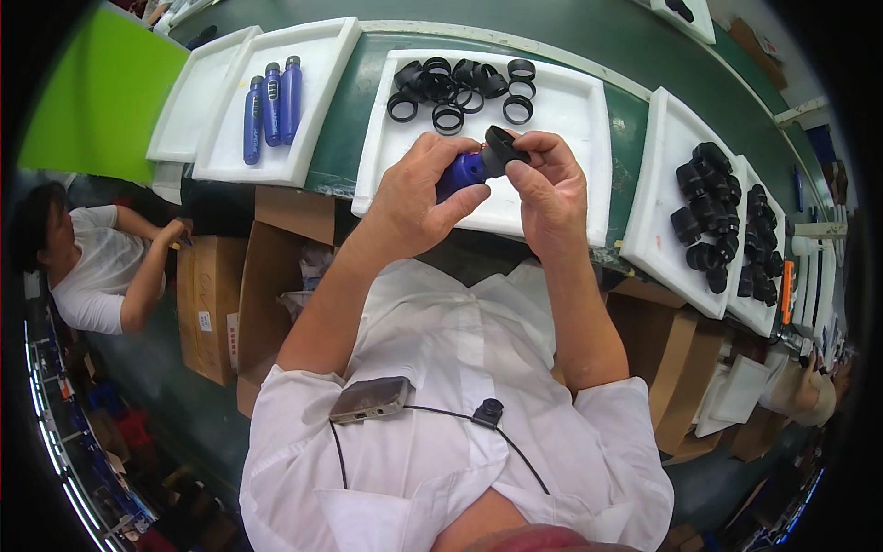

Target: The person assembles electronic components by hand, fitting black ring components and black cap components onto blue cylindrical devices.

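My left hand (421, 191) is closed round a short blue cylindrical body (460, 175) with a dark hole in its side. A black cup-like part (499, 150) sits at the right end of this body, tilted upward. My right hand (550, 179) pinches that black part between thumb and fingers. Whether the two pieces are joined is hard to tell, and a bit of red shows by the left fingertips. Both hands are over the near part of a white foam tray (575, 120). Several loose black rings (448, 117) lie at its far side.
Left of me, another foam tray (317, 69) holds three blue cylinders with dark caps (271, 103). Trays of black parts (708, 202) stand to the right. Cardboard boxes (212, 308) flank me below the green bench (336, 152). A co-worker (101, 258) sits at left.
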A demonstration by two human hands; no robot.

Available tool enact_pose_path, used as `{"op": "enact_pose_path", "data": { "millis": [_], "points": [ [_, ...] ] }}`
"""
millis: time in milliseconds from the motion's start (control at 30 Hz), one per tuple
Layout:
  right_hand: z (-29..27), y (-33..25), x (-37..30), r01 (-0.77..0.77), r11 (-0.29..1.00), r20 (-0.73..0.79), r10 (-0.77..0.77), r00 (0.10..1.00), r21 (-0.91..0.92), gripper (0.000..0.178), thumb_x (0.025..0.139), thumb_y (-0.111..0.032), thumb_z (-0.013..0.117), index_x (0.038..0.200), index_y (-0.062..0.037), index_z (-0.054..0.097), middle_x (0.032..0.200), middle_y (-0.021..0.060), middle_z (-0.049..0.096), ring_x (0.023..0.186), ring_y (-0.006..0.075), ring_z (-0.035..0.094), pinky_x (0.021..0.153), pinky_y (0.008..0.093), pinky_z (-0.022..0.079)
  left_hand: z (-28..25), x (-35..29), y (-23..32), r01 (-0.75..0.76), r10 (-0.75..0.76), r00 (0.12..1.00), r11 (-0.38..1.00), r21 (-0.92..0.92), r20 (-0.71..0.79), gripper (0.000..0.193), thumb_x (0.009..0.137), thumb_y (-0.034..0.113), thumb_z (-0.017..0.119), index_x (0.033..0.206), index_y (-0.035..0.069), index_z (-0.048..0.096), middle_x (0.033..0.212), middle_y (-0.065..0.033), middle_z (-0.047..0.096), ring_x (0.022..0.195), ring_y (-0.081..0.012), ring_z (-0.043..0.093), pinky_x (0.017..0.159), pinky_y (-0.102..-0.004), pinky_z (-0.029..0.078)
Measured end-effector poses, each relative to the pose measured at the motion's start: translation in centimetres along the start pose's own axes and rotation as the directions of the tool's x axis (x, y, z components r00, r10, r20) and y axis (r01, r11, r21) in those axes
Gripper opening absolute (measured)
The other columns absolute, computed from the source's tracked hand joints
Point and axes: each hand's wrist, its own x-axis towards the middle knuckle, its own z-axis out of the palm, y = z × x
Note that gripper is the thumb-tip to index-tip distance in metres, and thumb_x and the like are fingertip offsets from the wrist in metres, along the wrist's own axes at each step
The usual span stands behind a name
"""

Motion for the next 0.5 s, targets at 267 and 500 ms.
{"op": "enact_pose_path", "data": {
  "millis": [267, 500],
  "points": [
    [-1.1, -0.6, 0.3, 0.026, 0.996, -0.070, -0.032, 0.997, -0.081, 0.053, 0.086, 0.000, 0.074, 0.135, 0.0082, 0.055, 0.123, 0.0159, 0.066, 0.114, 0.0193, 0.063, 0.100, 0.0333, 0.049, 1.4, 1.4, -0.2, -0.022, 0.026, 0.998, 0.998, 0.064, -0.055, 0.053, 0.079, 0.014, 0.084, 0.126, 0.006, 0.061, 0.104, -0.0131, 0.056, 0.095, -0.0308, 0.058, 0.084, -0.0389, 0.049],
    [-2.0, 0.1, 1.2, -0.042, 0.996, -0.029, 0.040, 0.999, -0.077, 0.053, 0.086, 0.000, 0.075, 0.135, 0.0080, 0.056, 0.121, 0.0152, 0.068, 0.114, 0.0191, 0.063, 0.102, 0.0333, 0.049, 2.9, 2.5, -2.0, -0.120, 0.154, 0.975, 0.971, 0.207, -0.161, 0.053, 0.074, 0.006, 0.085, 0.123, 0.005, 0.064, 0.108, -0.0128, 0.057, 0.100, -0.0319, 0.058, 0.087, -0.0404, 0.049]
  ]
}}
